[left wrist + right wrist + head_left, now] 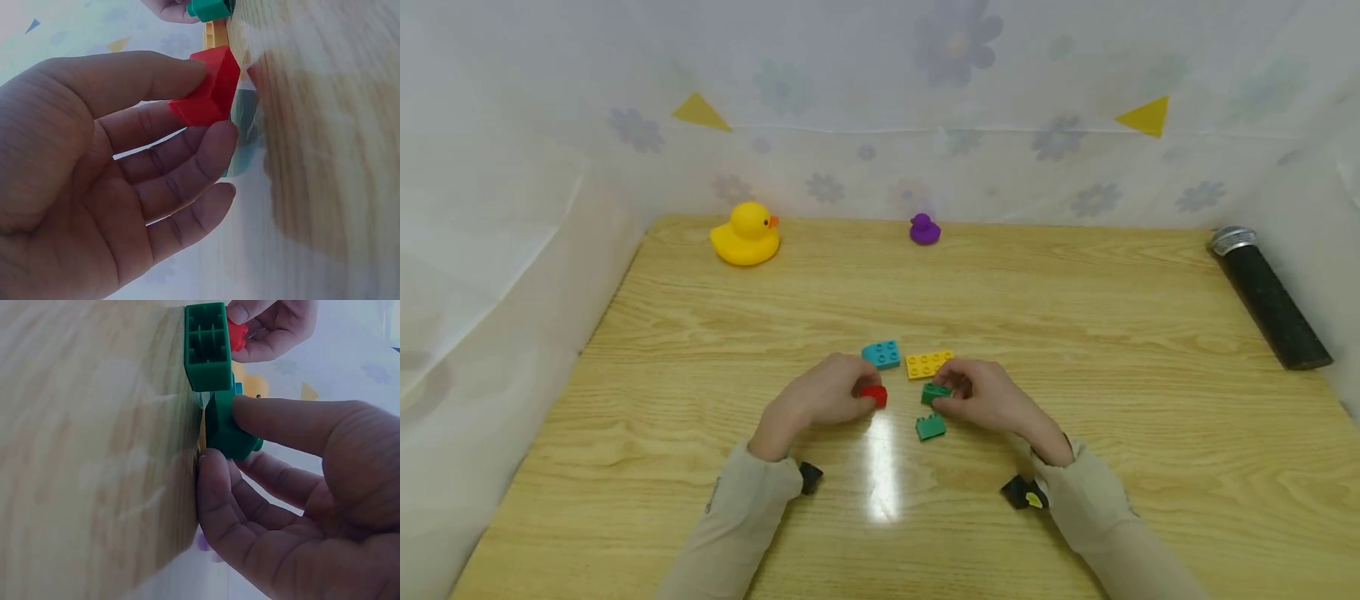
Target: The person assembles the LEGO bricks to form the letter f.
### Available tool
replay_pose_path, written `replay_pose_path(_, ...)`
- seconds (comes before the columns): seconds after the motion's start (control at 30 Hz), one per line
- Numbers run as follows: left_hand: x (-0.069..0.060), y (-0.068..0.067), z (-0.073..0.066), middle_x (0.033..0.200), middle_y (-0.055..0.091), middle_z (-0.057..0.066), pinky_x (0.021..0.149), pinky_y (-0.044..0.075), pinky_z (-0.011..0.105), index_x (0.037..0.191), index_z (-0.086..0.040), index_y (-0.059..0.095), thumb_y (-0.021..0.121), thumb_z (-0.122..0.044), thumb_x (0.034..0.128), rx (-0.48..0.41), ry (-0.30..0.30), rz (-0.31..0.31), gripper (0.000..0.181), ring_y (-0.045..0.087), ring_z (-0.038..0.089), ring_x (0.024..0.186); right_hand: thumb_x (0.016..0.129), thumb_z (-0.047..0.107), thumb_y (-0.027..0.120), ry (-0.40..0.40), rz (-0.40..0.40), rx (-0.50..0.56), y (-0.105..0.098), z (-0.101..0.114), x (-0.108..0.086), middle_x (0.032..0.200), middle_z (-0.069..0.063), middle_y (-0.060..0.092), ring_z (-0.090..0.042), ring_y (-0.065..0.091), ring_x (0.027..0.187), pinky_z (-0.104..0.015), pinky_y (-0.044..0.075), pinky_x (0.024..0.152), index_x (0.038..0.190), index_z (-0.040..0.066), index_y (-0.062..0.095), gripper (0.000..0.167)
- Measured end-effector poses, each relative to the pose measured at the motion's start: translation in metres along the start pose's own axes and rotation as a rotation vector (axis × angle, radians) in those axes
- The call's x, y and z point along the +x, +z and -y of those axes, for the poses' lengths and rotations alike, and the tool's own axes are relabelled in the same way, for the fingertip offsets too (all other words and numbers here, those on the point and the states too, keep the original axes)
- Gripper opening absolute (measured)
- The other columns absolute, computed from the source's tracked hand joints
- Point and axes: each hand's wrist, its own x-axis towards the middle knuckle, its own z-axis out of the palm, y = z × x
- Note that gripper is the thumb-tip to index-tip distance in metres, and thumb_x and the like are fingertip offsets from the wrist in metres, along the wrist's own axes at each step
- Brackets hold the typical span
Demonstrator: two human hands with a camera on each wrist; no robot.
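My left hand pinches a small red toy brick between thumb and fingers, just above the table. Opposite it, my right hand holds a green toy brick by thumb and fingertips, slightly tilted. A second green brick lies on its side nearer to me, its hollow underside showing in the right wrist view. Beyond the hands are a blue brick with a rounded end and a yellow brick, both studs up. Right-hand fingers partly cover the yellow brick's right end.
At the back of the wooden table sit a yellow rubber duck and a small purple duck. A black microphone lies along the right edge. White flowered cloth encloses the back and sides.
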Motion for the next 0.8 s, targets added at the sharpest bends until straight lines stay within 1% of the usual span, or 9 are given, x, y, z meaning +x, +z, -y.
replay_pose_path(0.17, -0.001, -0.001, 0.0, 0.083, 0.061, -0.002, 0.065, 0.044, 0.026, 0.1, -0.007, 0.069, 0.068, -0.012, 0.0873, -0.034, 0.013, -0.047, 0.013, 0.051, 0.013, 0.071, 0.086, 0.013, 0.072, -0.008, -0.023, 0.016, 0.001, 0.002, 0.002, 0.086, -0.001, 0.062, -0.012, 0.056, 0.073, -0.028, 0.048, 0.066, 0.099, 0.006, 0.066, 0.016)
replay_pose_path(0.27, -0.001, -0.001, 0.0, 0.084, 0.063, 0.0, 0.063, 0.047, 0.025, 0.105, -0.005, 0.068, 0.066, -0.009, 0.087, -0.085, 0.015, -0.087, 0.018, 0.054, 0.012, 0.07, 0.086, 0.014, 0.072, -0.031, -0.057, 0.044, 0.001, 0.005, 0.005, 0.09, -0.002, 0.065, -0.013, 0.059, 0.076, -0.03, 0.05, 0.068, 0.101, 0.007, 0.066, 0.017)
replay_pose_path(0.4, 0.001, -0.002, 0.001, 0.083, 0.063, 0.0, 0.06, 0.048, 0.025, 0.103, -0.005, 0.066, 0.065, -0.009, 0.0884, -0.143, 0.01, -0.129, 0.015, 0.055, 0.012, 0.067, 0.085, 0.013, 0.073, -0.069, -0.101, 0.07, 0.0, 0.011, 0.009, 0.092, -0.003, 0.066, -0.014, 0.061, 0.077, -0.03, 0.051, 0.069, 0.102, 0.007, 0.066, 0.018)
replay_pose_path(0.5, 0.001, -0.002, 0.002, 0.085, 0.063, -0.001, 0.063, 0.048, 0.026, 0.1, -0.006, 0.066, 0.065, -0.009, 0.0889, -0.147, 0.007, -0.158, 0.011, 0.055, 0.012, 0.07, 0.085, 0.011, 0.073, -0.081, -0.112, 0.072, -0.002, 0.016, 0.012, 0.092, -0.004, 0.066, -0.014, 0.062, 0.076, -0.029, 0.052, 0.069, 0.102, 0.006, 0.066, 0.019)
replay_pose_path(0.6, 0.001, -0.003, 0.003, 0.089, 0.063, 0.0, 0.068, 0.048, 0.027, 0.099, -0.005, 0.067, 0.065, -0.008, 0.0886, -0.148, 0.008, -0.185, 0.011, 0.055, 0.013, 0.075, 0.085, 0.01, 0.072, -0.08, -0.121, 0.075, -0.005, 0.019, 0.015, 0.093, -0.005, 0.066, -0.016, 0.063, 0.077, -0.029, 0.052, 0.069, 0.103, 0.005, 0.066, 0.019)
replay_pose_path(0.73, 0.0, -0.004, 0.003, 0.093, 0.064, 0.002, 0.071, 0.048, 0.029, 0.1, -0.006, 0.067, 0.065, -0.008, 0.0883, -0.164, 0.005, -0.2, 0.012, 0.056, 0.015, 0.08, 0.086, 0.009, 0.072, -0.091, -0.147, 0.088, -0.007, 0.023, 0.018, 0.094, -0.007, 0.067, -0.018, 0.063, 0.079, -0.032, 0.053, 0.07, 0.103, 0.003, 0.066, 0.019)
replay_pose_path(0.8, -0.001, -0.005, 0.003, 0.095, 0.064, 0.003, 0.073, 0.049, 0.029, 0.1, -0.006, 0.068, 0.065, -0.009, 0.0882, -0.172, -0.001, -0.208, 0.012, 0.057, 0.015, 0.081, 0.086, 0.01, 0.071, -0.102, -0.147, 0.094, -0.006, 0.022, 0.019, 0.095, -0.008, 0.067, -0.018, 0.064, 0.079, -0.033, 0.053, 0.071, 0.103, 0.002, 0.066, 0.019)
